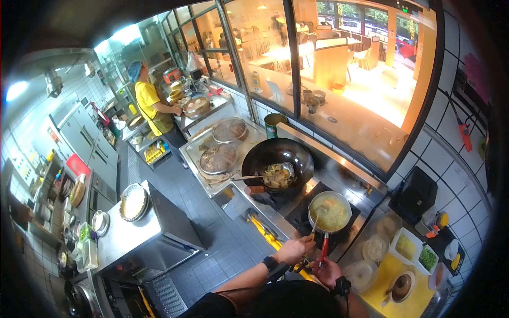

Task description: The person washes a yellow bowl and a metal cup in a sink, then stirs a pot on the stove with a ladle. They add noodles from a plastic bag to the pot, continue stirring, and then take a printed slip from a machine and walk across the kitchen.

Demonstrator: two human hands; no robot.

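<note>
My left hand (294, 249) is closed around the light handle of a long-handled utensil (315, 225). Its head dips into the yellowish-green food in the saucepan (348, 217), so I cannot make out its kind. My right hand (327, 272) grips near the end of the saucepan's red handle (324, 246). The pan rests level on the stove's right burner. To its upper left sits a black wok (302, 150) with sliced food in the bottom. A metal ladle (288, 168) lies in the wok, its handle reaching over the left rim.
A yellow board (387, 306) with containers of chopped food is at right. Two round covered pans (218, 158) stand left of the wok. A steel counter (159, 212) holds a basket. A person (151, 100) in yellow works at the far counter. Glass panes (344, 106) border the stove.
</note>
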